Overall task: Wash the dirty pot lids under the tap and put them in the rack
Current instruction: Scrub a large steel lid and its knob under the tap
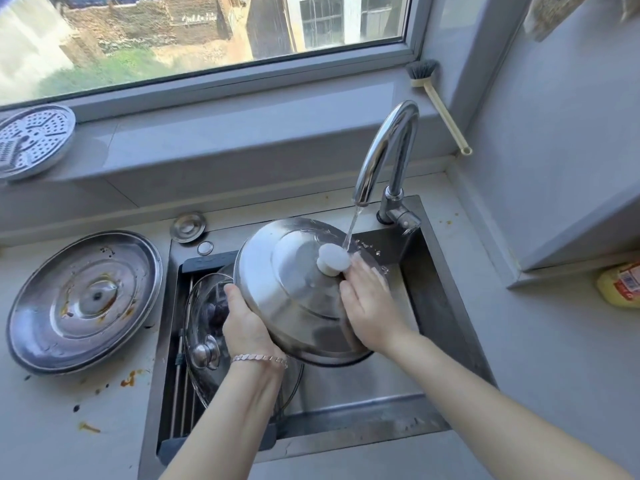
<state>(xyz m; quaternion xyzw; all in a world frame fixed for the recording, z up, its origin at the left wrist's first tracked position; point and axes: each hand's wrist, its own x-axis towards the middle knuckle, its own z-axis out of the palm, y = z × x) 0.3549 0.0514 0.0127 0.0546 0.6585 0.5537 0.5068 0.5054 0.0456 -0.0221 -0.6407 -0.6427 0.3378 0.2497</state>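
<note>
A domed steel lid [287,292] with a white knob is tilted over the sink, under the tap [384,150], whose stream of water lands beside the knob. My left hand [244,320] grips its lower left rim. My right hand [367,299] lies flat on its right side, fingers up by the knob. A glass lid [204,313] with a metal knob rests on the rack [180,393] in the sink's left part, partly behind my left arm. A stained steel lid [83,299] lies on the counter to the left.
The steel sink [446,306] fills the middle. A perforated steamer plate [31,140] leans on the window sill at the left. A dish brush [436,98] stands in the right corner. A yellow bottle [620,285] lies at the right edge. Food stains [130,379] mark the left counter.
</note>
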